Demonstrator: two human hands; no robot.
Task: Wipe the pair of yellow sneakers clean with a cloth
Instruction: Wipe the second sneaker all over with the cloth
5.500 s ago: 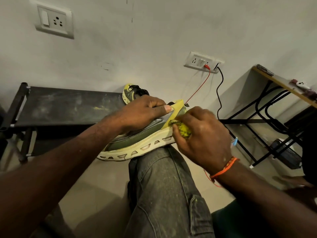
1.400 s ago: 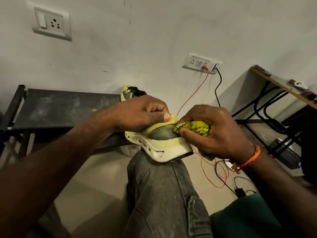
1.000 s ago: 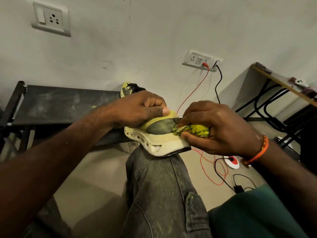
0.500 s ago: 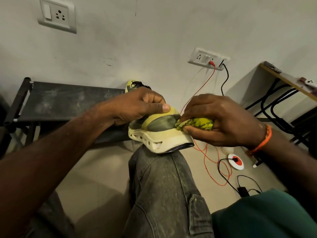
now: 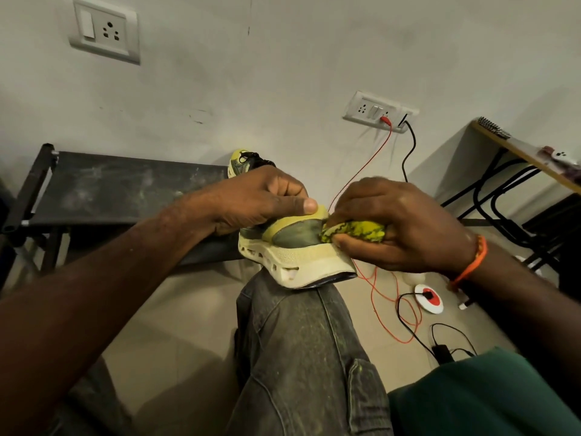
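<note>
While left hand grips sneaker, right hand presses cloth against it.

One head cam, looking down over the knee toward the wall

Only a single view here, worn on the person's head, so nothing overlaps with a second angle. It tilts forward and down: both forearms run in from the bottom corners, and the left hand and right hand sit close, about mid-frame, over the sneaker on the knee. Further out it faces the wall, with a bench left and a table right. The wide lens bends the edges.
</note>
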